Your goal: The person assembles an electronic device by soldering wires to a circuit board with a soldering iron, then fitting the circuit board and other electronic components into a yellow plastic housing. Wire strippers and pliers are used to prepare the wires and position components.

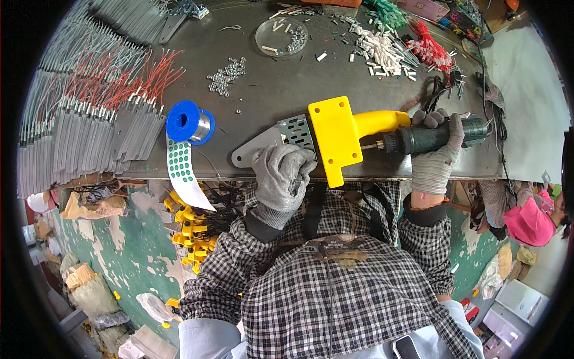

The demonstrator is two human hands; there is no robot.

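My left hand [280, 173], in a grey glove, is closed around the metal end of a yellow-handled tool. This tool has a yellow plastic housing [330, 128] with a side grip, a slotted metal bracket [298, 131] and a flat grey pointed plate [252, 149]. It lies at the table's near edge. My right hand [431, 164], in a striped glove, wraps around a dark green electric screwdriver [412, 139] held roughly level. Its bit [373, 146] points left at the housing's right edge; whether it sits in a screw, I cannot tell.
Left stand rows of grey plates [84, 140] with red wires, beside a blue solder spool [183, 121] and a sticker strip [181, 170]. Farther back are nuts [226, 76], a round dish [258, 39], white sleeves [382, 51] and red wire bundles [429, 51]. A cable [483, 60] runs right.
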